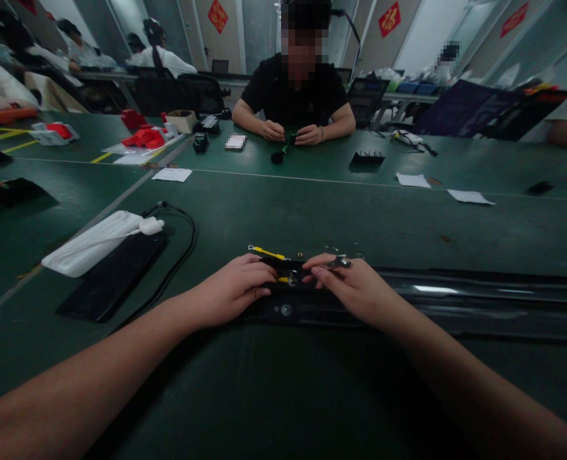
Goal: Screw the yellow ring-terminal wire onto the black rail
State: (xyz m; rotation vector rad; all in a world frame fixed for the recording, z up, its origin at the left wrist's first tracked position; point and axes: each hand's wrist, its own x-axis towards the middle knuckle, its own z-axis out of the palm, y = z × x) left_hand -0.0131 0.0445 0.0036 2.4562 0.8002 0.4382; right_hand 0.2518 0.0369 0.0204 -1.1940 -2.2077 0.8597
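Note:
A long glossy black bar [456, 291] lies on the green table and runs off to the right. My left hand [240, 287] rests closed on its left end, fingers wrapped over the edge beside a bolt with a yellow lug [293, 278]. Just right of that bolt, my right hand [345, 281] is closed around a small metal tool [340, 262]. A yellow wire with a ring terminal [267, 252] sticks out behind the bar. One more round bolt head [286, 310] shows on the bar's near part.
At left lie a white power bank [96, 243], a black phone [115, 278] and a black cable [195, 236]. A small brass nut [300, 255] sits behind the bar. Across the table a person [295, 96] handles small parts; red parts [144, 136] lie at back left.

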